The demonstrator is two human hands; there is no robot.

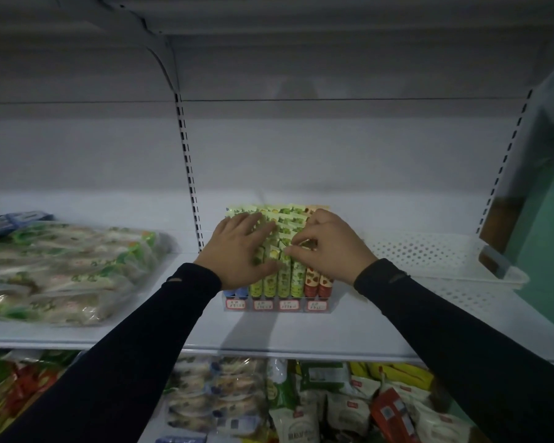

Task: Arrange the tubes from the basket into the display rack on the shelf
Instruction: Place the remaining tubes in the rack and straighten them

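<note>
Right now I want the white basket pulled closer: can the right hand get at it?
Probably yes. The white basket sits just right of the right hand on the same shelf, nothing between them, though that hand is pinching a green tube.

The rack [277,306] is a clear tiered stand on the white shelf [349,327], with four red-bordered labels along its front edge. It is packed with tubes standing upright in columns that step up toward the back. The green tubes [283,281] fill the middle columns and most of the rear rows. The red tubes [318,282] stand in the right column and the blue tubes [237,293] in the left, only their bottoms showing. The basket [442,260] is white, shallow and perforated, and sits on the same shelf just right of the rack; no tubes show in it.
</note>
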